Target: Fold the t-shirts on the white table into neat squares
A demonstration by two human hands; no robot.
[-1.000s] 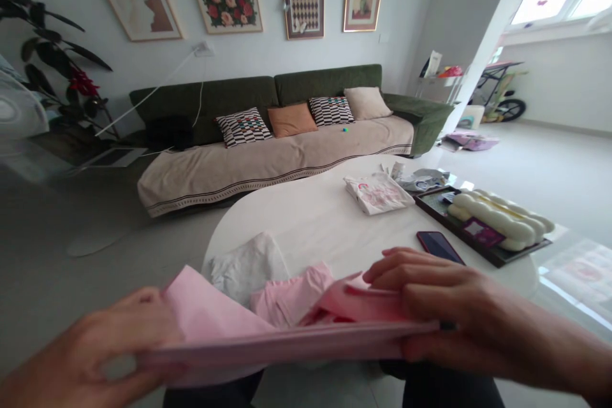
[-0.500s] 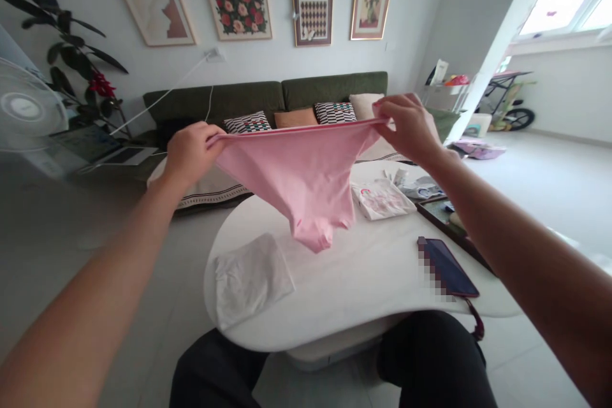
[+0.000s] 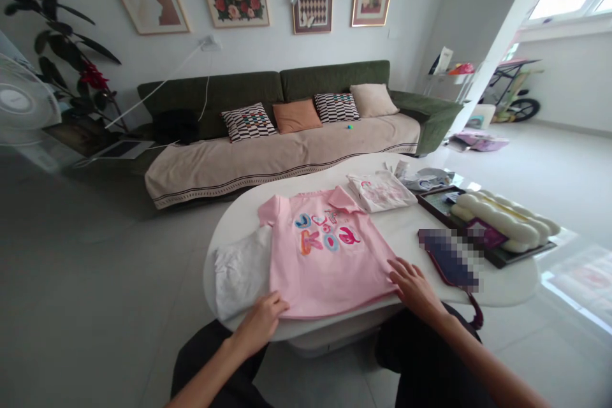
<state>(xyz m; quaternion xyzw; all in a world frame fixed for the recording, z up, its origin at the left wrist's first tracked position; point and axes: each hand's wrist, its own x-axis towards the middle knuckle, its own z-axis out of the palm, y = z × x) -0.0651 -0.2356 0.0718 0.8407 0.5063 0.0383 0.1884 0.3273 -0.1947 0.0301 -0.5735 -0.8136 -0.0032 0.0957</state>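
Observation:
A pink T-shirt (image 3: 329, 274) with colourful printed lettering lies spread on the white table (image 3: 239, 211), its hem toward me. At the hem's left corner, my left hand (image 3: 262, 322) pinches the fabric. Fingers stretched out, my right hand (image 3: 415, 287) rests on the shirt's right lower corner. One sleeve at the upper right is partly folded over. The shirt's left side overlaps a folded white garment (image 3: 241, 274). Beyond its upper right lies a folded white shirt (image 3: 382, 192) with a pinkish print.
On the table's right are a phone (image 3: 447, 258) with a strap, partly pixelated, and a dark tray (image 3: 502, 259) bearing a pale puffy object (image 3: 502, 213). Behind stands a green sofa (image 3: 335, 76) with cushions. A fan (image 3: 23, 99) is at the left.
The pink T-shirt has come down from being stretched in the air by both hands to lying flat on the table, print showing. Both hands have lowered toward me, and the right has loosened its grip.

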